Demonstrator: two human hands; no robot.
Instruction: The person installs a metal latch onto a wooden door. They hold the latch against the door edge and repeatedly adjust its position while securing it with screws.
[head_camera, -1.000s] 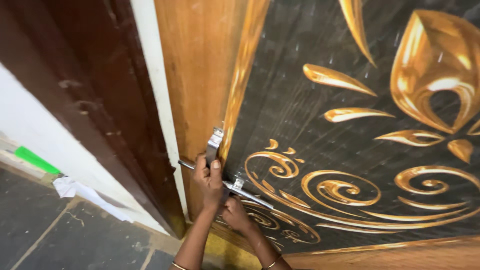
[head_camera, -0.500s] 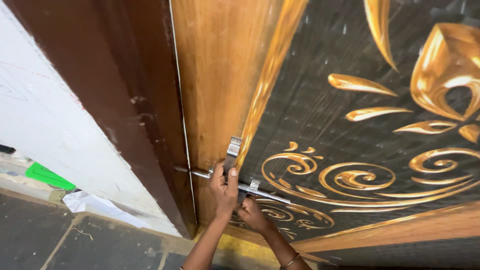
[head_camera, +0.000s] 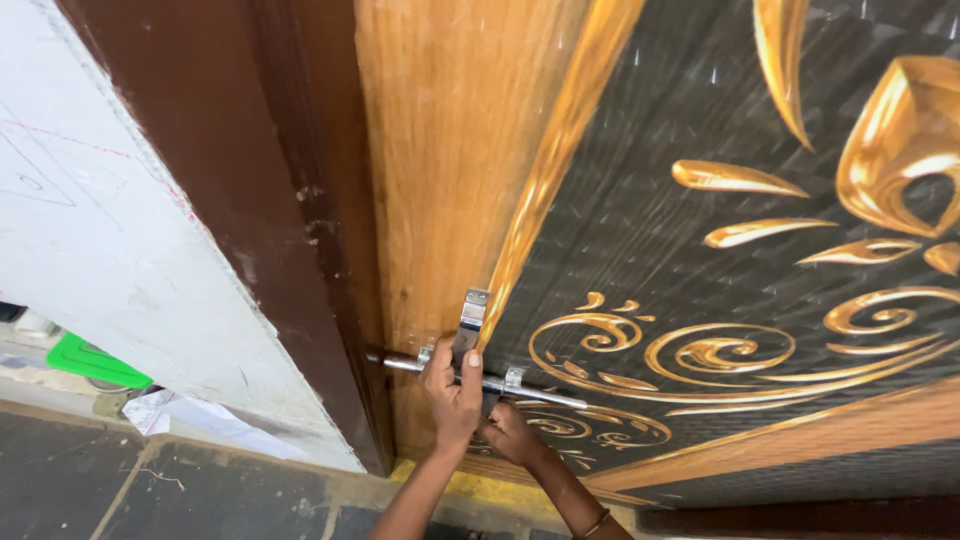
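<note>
Grey stone floor (head_camera: 120, 490) lies below a tall wooden door (head_camera: 450, 150) with a dark panel of golden scrollwork (head_camera: 720, 350). Left of the door stands its dark brown frame (head_camera: 260, 200), then a white wall (head_camera: 110, 240). A silver metal slide bolt (head_camera: 480, 382) is mounted low on the door, its rod reaching the frame. The left hand (head_camera: 452, 388) is closed around the bolt's flat handle. The right hand (head_camera: 510, 432), just below the bolt, touches the door; its grip cannot be determined.

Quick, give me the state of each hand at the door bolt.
Left hand: closed around the metal bolt, thumb on its flat handle.
Right hand: against the door under the bolt; grip cannot be told.
</note>
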